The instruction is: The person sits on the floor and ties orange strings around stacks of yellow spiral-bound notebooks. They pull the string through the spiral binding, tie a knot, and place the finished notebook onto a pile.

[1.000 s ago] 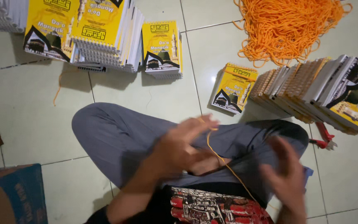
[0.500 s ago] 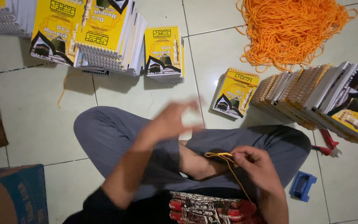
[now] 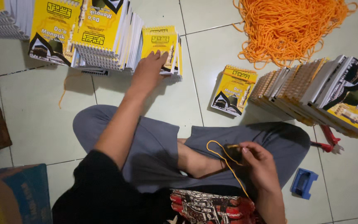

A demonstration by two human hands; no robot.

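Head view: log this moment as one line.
left hand on small yellow spiral-bound booklet stack | right hand pinching thin orange cord over lap | orange cord heap on floor

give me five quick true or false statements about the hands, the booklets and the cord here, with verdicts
1. The left hand rests on a small stack of yellow booklets. True.
2. The right hand holds a blue block. False: it pinches an orange cord; the blue block lies on the floor beside the knee.
3. A heap of orange cord lies on the floor at the top right. True.
4. The single booklet sits on the person's lap. False: it lies on the floor tiles, beyond the legs.
5. Both hands are on the same stack. False: the right hand is over the lap.
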